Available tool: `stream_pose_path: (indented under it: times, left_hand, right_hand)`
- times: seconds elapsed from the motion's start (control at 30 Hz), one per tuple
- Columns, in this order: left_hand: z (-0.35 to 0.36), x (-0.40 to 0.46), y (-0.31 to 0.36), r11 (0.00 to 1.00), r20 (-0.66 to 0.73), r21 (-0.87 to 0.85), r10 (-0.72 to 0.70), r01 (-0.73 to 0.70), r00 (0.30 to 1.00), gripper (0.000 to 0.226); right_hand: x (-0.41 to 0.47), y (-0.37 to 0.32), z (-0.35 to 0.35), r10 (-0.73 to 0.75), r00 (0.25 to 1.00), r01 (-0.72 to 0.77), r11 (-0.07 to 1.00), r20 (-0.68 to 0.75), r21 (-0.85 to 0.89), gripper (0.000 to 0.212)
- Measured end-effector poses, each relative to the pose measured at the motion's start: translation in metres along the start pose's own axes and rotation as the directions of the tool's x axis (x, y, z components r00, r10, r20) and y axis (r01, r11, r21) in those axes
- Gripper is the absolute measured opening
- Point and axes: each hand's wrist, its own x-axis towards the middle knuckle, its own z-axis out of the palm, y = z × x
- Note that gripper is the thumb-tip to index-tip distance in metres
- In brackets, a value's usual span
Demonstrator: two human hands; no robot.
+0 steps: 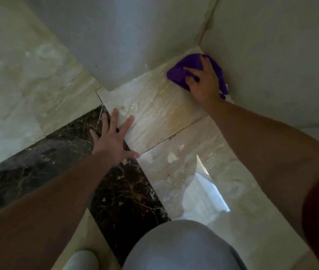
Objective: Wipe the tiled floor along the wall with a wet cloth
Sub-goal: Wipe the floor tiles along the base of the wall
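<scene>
A purple cloth [182, 70] lies bunched on the beige floor tile [160, 112] in the corner where two pale walls meet. My right hand [203, 80] presses down on it, fingers curled into the fabric, and part of the cloth sticks out past the hand toward the right wall [271, 55]. My left hand [113, 139] lies flat on the floor with its fingers spread, across the seam between the beige tile and a dark marble strip [127, 191]. It holds nothing.
The wall's outer corner [104, 88] juts toward the left hand. Glossy beige tiles [203, 182] reflect a bright window patch near me. My knee in grey trousers [180, 248] fills the bottom middle. More pale floor [8, 94] stretches to the left.
</scene>
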Motion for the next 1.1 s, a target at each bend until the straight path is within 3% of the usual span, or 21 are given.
stream_pose_path:
  times: [0.23, 0.4, 0.47, 0.57, 0.63, 0.67, 0.73, 0.8, 0.97, 1.1]
  left_hand:
    - [0.004, 0.001, 0.0, 0.999, -0.039, -0.052, 0.013, -0.015, 0.999, 0.127]
    - [0.004, 0.002, -0.003, 0.998, -0.034, -0.06, -0.001, -0.001, 0.999, 0.125]
    - [0.005, 0.0, 0.0, 0.983, -0.114, -0.183, -0.01, -0.011, 0.993, 0.116]
    - [0.009, -0.004, -0.005, 0.9, -0.317, -0.435, -0.163, 0.009, 0.934, 0.109]
    - [0.008, -0.01, -0.035, 0.916, -0.404, -0.382, -0.282, 0.12, 0.87, 0.099]
    - [0.008, -0.012, -0.059, 0.923, -0.403, -0.331, -0.325, 0.195, 0.855, 0.095]
    - [0.007, -0.015, -0.108, 0.922, -0.287, -0.269, -0.352, 0.277, 0.891, 0.095]
    - [0.002, -0.021, -0.137, 0.944, -0.15, -0.201, -0.292, 0.26, 0.944, 0.103]
    - [-0.006, -0.02, -0.13, 0.961, -0.037, -0.13, -0.249, 0.242, 0.968, 0.122]
    - [-0.01, -0.021, -0.134, 0.971, 0.013, -0.105, -0.214, 0.214, 0.977, 0.122]
  right_hand:
    - [0.034, -0.019, 0.006, 0.013, 0.999, -0.016, 0.998, -0.049, -0.059, 0.03]
    - [0.03, -0.025, 0.006, -0.033, 0.998, 0.039, 0.99, 0.049, -0.135, 0.044]
    - [0.025, -0.031, 0.011, -0.006, 0.997, 0.019, 0.986, 0.08, -0.167, 0.055]
    - [0.013, -0.051, 0.028, -0.004, 0.993, 0.023, 0.985, 0.115, -0.169, 0.066]
    - [-0.007, -0.074, 0.049, -0.061, 0.982, 0.088, 0.985, 0.176, -0.148, 0.067]
    - [-0.02, -0.087, 0.063, -0.097, 0.974, 0.129, 0.98, 0.203, -0.15, 0.068]
    - [-0.048, -0.116, 0.094, -0.137, 0.957, 0.179, 0.972, 0.254, -0.151, 0.072]
    - [-0.071, -0.145, 0.121, -0.139, 0.948, 0.186, 0.972, 0.285, -0.142, 0.078]
    - [-0.082, -0.163, 0.125, -0.136, 0.926, 0.205, 0.965, 0.351, -0.166, 0.081]
    - [-0.072, -0.147, 0.092, -0.258, 0.859, 0.376, 0.904, 0.443, -0.203, 0.08]
